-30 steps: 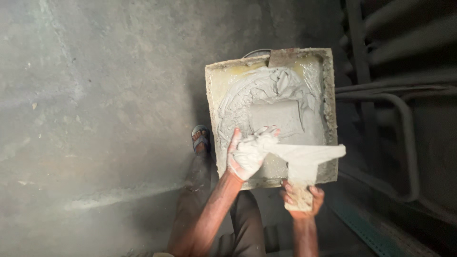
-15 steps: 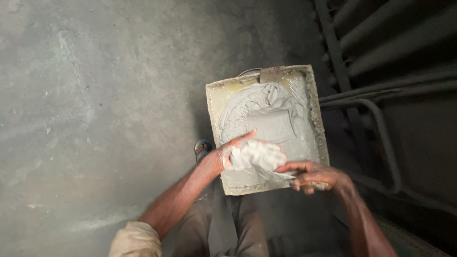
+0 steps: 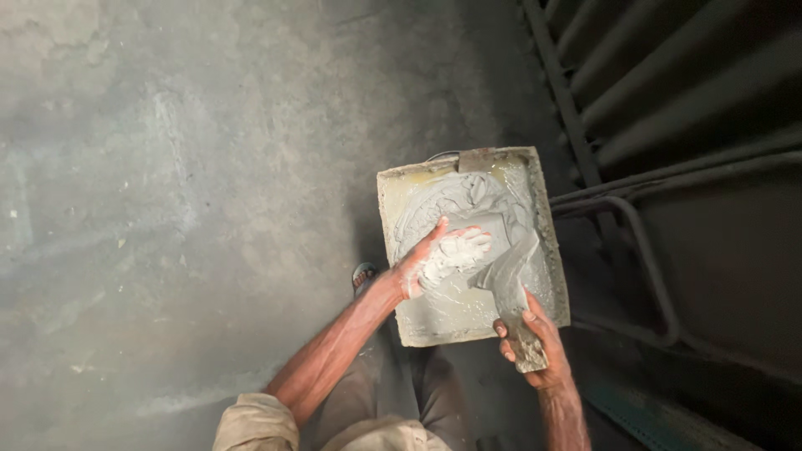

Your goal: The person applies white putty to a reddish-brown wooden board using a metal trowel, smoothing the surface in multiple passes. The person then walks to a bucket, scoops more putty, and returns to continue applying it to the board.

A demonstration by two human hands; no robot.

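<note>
The left hand, spread and plaster-coated, lies over the tray of wet plaster. The right hand grips a trowel, blade seemingly in the mix. Bare floor lies open leftward; railing crowds the tray's right edge.

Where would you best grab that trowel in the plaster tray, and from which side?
By its handle, from the near edge of the tray: the trowel has its blade in wet plaster while the handle sticks out toward the person, where the right hand wraps it.
</note>
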